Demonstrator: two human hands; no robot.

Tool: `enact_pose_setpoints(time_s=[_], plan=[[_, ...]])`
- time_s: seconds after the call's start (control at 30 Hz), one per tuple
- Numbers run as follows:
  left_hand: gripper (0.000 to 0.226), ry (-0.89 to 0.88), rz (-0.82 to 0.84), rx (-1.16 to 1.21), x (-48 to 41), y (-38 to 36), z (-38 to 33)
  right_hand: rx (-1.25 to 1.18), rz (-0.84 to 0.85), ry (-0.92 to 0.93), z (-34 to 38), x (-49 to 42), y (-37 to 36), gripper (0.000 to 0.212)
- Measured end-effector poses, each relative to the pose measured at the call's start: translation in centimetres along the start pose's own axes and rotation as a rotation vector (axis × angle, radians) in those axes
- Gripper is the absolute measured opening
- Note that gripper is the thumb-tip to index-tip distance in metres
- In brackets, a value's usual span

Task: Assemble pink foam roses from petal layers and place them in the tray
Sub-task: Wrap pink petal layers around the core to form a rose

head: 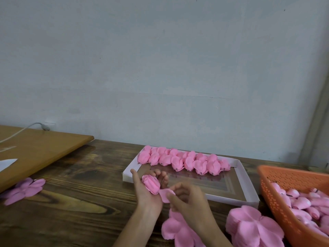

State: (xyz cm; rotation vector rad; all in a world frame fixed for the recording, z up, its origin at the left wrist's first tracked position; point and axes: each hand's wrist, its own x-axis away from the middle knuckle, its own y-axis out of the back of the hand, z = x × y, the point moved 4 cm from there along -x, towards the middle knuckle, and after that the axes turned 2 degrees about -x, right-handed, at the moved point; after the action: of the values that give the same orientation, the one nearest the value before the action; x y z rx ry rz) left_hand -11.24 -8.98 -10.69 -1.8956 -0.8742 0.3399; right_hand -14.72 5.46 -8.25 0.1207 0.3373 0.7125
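In the tray [239, 168] sit finished roses [183, 160]; left grip [146, 190] cradles a bud [151, 183] open-palmed, right grip [187, 196] pinches a petal [164, 194].

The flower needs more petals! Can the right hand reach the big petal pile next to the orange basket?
Probably yes. The petal pile lies close beside the right hand with nothing in between, though its fingers are pinching a petal now.
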Motion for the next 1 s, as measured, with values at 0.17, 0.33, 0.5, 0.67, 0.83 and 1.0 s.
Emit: enact_pose_setpoints(time_s=[0.17, 0.33, 0.5, 0.67, 0.83, 1.0], plan=[[0.077, 0.014, 0.010, 0.006, 0.0, -0.2, 0.4, -0.165, 0.030, -0.029, 0.7, 0.2, -0.2, 0.020], [0.075, 0.000, 0.016, -0.058, 0.5, -0.4, 0.5, -0.305, 0.064, -0.011, 1.1, 0.1, -0.8, 0.027], [0.075, 0.043, 0.062, -0.036, 1.0, -1.0, 0.4, -0.306, 0.080, 0.010, 0.9, 0.0, -1.1, 0.019], [0.073, 0.049, 0.033, -0.039, 1.0, -1.0, 0.5, -0.133, 0.043, 0.074, 0.5, 0.0, -1.2, 0.021], [0.070, 0.036, 0.045, -0.046, 1.2, -1.3, 0.7, 0.062, -0.064, 0.169, 0.6, 0.0, -0.7, 0.028], [0.076, 0.035, 0.062, -0.090, 1.4, -1.5, 1.1, 0.086, -0.099, 0.243, 0.6, 0.1, -0.7, 0.027]])
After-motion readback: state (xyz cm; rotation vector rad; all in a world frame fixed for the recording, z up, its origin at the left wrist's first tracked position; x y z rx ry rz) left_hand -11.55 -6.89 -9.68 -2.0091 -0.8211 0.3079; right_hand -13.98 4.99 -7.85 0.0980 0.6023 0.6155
